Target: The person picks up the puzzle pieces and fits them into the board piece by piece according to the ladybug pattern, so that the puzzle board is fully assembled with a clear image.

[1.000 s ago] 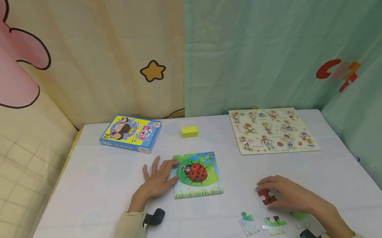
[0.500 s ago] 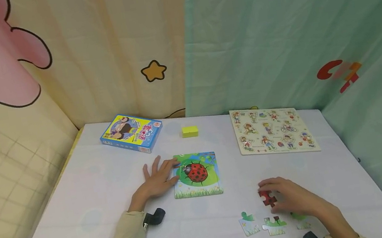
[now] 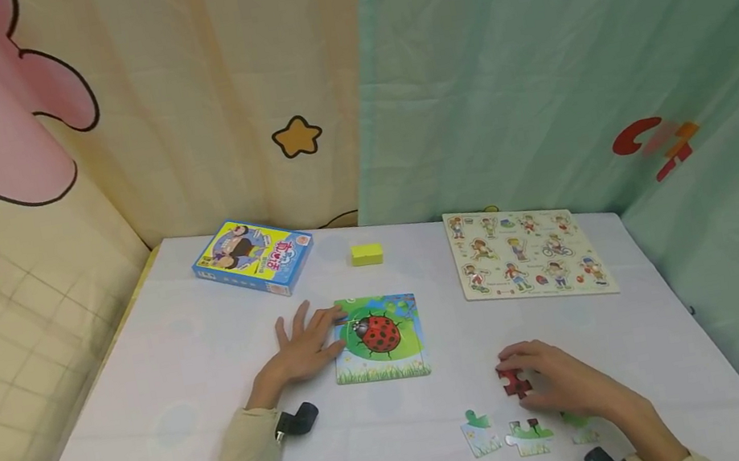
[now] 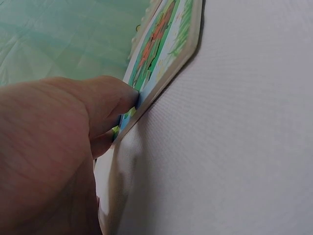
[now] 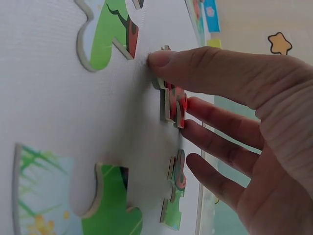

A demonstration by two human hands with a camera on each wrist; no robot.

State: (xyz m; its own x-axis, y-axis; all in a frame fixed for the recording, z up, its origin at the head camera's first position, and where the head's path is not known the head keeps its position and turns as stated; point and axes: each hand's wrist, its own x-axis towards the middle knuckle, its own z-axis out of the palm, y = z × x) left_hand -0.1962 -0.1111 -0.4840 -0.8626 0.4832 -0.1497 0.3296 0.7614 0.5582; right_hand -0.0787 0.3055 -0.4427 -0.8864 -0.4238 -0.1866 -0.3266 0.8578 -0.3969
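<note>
My left hand lies spread on the left edge of a square ladybug puzzle board. In the left wrist view the fingertips rest right at the board's rim. With thumb and fingers, my right hand pinches a red, black-spotted jigsaw piece close over the white table. The right wrist view has the thumb on one side of this piece and fingertips on the other. Another red and green piece lies under the fingers, hidden in the head view.
Three green-and-white jigsaw pieces lie near the right hand: one on the left, one in the middle, one partly covered by the wrist. Farther back are a blue-yellow box, a yellow block and a board of figures.
The red piece has turned a little between the right hand's fingers, and that hand has shifted only slightly. My left hand has stayed on the puzzle board.
</note>
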